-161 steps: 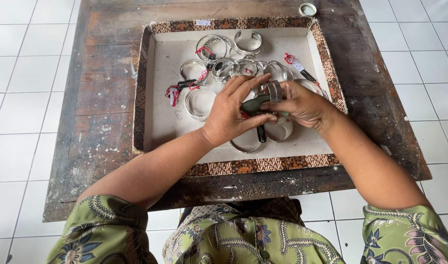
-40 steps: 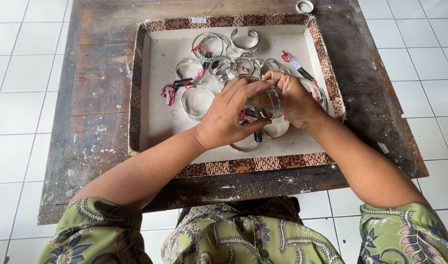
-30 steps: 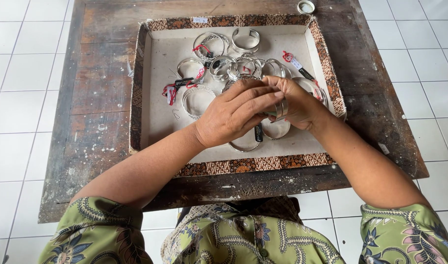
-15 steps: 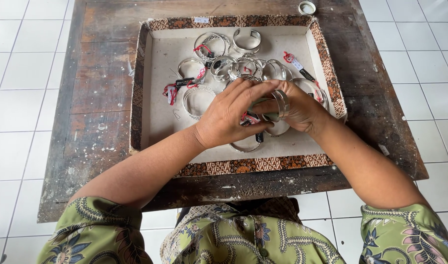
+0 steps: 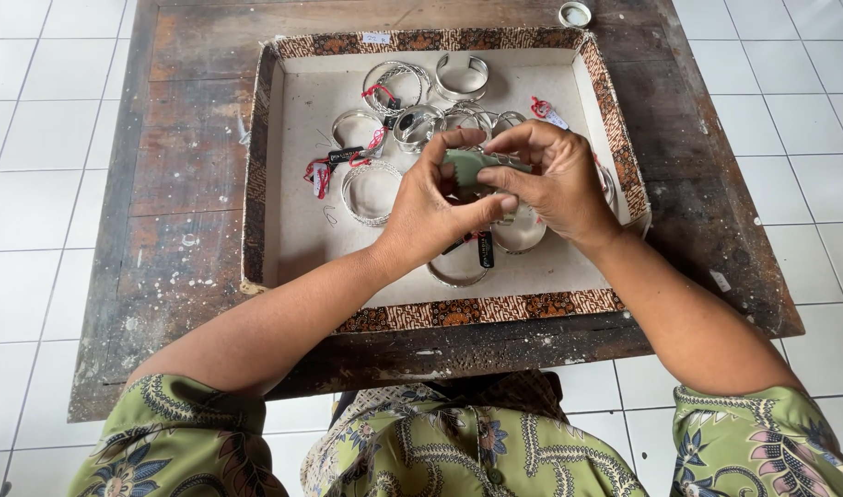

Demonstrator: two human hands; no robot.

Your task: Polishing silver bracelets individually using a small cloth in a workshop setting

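Nearest the camera are green patterned sleeves and two bare forearms reaching forward over the edge of a worn wooden table (image 5: 163, 230).

The arms meet above a shallow tray (image 5: 297, 239) with a pale floor and a brown patterned rim. The left hand (image 5: 430, 207) and right hand (image 5: 559, 179) are held together over the middle of the tray. Between them is a small grey-green cloth (image 5: 472, 166). The left thumb and forefinger pinch it from the left; the right hand's fingers curl down over it from above, its thumb pressing from beneath. Whether a bangle sits inside the cloth cannot be told, as the fingers hide it.

Just under the hands lie two silver bangles (image 5: 518, 235), one with a dark tag. To the left is another bangle (image 5: 371, 193) near red tags (image 5: 322, 175). Farther back, more bangles crowd together, with an open cuff (image 5: 462, 75) near the far rim. Beyond the tray, a small round lid (image 5: 575, 14) sits on the table.

Risk, as a judgement: the grip is only at the fingertips, so the cloth or anything in it could slip and drop onto the crowded bangles, scuffing or tangling them.
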